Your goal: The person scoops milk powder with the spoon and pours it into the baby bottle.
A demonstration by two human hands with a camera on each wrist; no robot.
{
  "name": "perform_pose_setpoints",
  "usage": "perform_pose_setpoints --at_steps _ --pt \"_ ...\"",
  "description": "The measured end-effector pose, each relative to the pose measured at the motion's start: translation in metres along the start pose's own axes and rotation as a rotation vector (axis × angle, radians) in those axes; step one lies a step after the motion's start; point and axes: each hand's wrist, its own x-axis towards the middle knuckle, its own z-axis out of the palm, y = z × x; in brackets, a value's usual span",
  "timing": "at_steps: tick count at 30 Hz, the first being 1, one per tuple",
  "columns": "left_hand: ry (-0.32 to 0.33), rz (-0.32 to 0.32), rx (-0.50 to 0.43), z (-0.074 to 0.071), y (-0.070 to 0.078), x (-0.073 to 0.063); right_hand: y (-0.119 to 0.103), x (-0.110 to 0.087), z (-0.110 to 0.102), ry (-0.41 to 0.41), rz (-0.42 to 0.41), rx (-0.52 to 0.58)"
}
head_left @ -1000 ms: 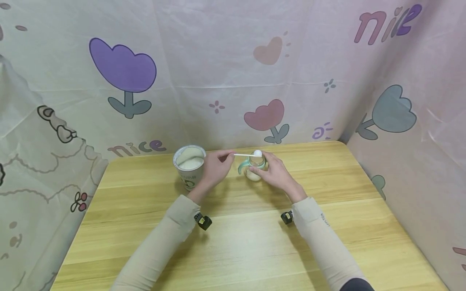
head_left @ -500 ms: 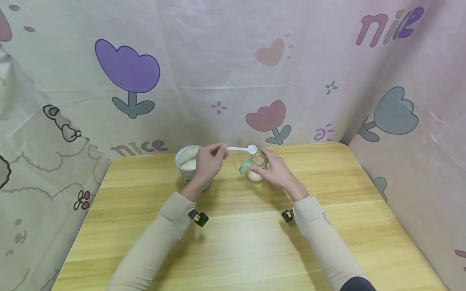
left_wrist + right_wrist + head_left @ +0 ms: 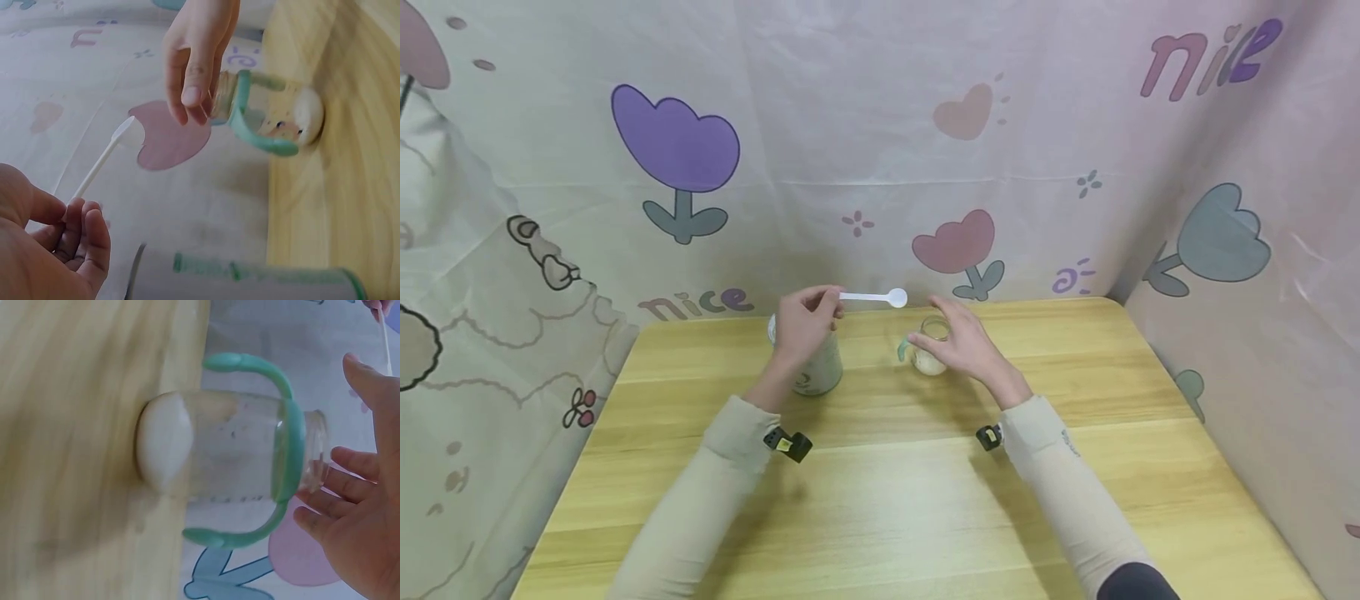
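Observation:
My left hand pinches the end of a white plastic scoop between thumb and fingers. The scoop is raised level, its bowl up and left of a clear baby bottle. In the right wrist view the bottle has a green ring with two curved handles, a white bottom and an uncapped neck. My right hand is spread around the bottle's neck, thumb and fingers apart and not gripping; whether a fingertip touches the rim is unclear. A tall milk powder can stands under my left hand, which hides most of its mouth.
The can and the bottle stand near the back of a wooden table. A printed cloth hangs behind the table's back edge and along both sides. A small camera is strapped to each wrist.
My left hand has moved left with the scoop, from over the bottle's mouth toward the can; the scoop's bowl has turned level. My right hand has let go of the bottle and lifted slightly.

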Motion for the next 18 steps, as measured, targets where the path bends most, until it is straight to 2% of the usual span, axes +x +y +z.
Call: perform_pose_setpoints --at_steps 11,18 --pt "0.074 -0.056 0.006 -0.038 -0.005 0.001 -0.030 0.013 0.008 -0.056 -0.063 0.013" --pt "0.089 -0.053 0.032 -0.055 -0.008 -0.001 -0.047 0.021 0.019 -0.091 -0.048 0.013"
